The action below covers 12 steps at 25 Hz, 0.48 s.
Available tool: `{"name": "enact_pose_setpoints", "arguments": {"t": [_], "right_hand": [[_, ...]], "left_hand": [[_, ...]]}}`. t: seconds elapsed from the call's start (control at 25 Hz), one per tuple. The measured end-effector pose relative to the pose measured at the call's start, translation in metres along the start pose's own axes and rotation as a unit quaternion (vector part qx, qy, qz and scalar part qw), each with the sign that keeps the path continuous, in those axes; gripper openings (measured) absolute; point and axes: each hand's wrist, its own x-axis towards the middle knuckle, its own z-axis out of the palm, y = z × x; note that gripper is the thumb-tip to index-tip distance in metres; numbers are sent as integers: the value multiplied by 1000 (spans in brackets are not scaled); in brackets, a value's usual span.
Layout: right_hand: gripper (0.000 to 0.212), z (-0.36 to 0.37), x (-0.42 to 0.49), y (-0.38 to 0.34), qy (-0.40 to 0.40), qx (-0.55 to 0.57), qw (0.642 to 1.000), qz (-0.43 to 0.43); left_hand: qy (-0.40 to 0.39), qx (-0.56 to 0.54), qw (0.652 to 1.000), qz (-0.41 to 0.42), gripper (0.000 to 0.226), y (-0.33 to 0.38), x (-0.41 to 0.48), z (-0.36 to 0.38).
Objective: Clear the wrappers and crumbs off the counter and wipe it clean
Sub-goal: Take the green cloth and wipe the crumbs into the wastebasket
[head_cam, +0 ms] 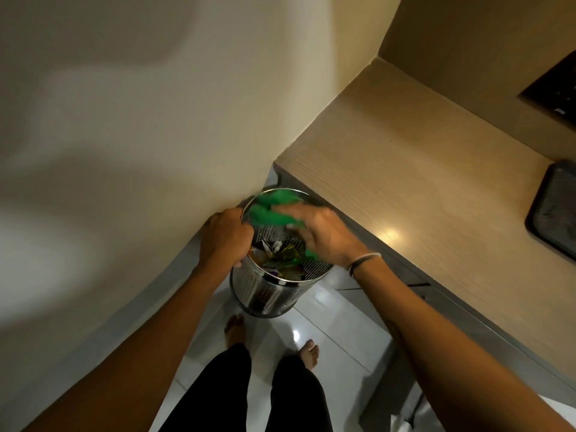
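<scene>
A perforated steel bin [268, 294] is lifted off the floor beside the counter's left end. My left hand [226, 236] grips its rim on the left side. Over the bin's mouth my right hand [321, 232] holds a green cloth [268, 210], which is blurred with motion. Several crumpled wrappers [280, 257] lie inside the bin. The light wooden counter [420, 194] stretches to the right, and its visible surface looks bare.
A cream wall [140, 120] closes in on the left. A black tray [554, 210] sits at the counter's right edge and a dark panel [554, 88] hangs on the back wall. My bare feet [308, 352] stand on a glossy white tile floor.
</scene>
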Motion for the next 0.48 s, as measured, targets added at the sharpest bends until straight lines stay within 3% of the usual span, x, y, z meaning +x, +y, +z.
{"name": "enact_pose_setpoints", "arguments": {"t": [0.08, 0.16, 0.36, 0.48], "right_hand": [[64, 19, -28, -12, -80, 40, 996, 4], [58, 22, -43, -12, -60, 96, 993, 30], [38, -34, -52, -11, 114, 313, 936, 112], [37, -78, -68, 14, 275, 271, 908, 160]], "left_hand": [[-5, 14, 1000, 19, 22, -2, -2, 5], [-2, 33, 999, 39, 21, -5, 0, 12], [8, 21, 999, 29, 20, -11, 8, 16], [1, 15, 1000, 18, 22, -10, 7, 14]]}}
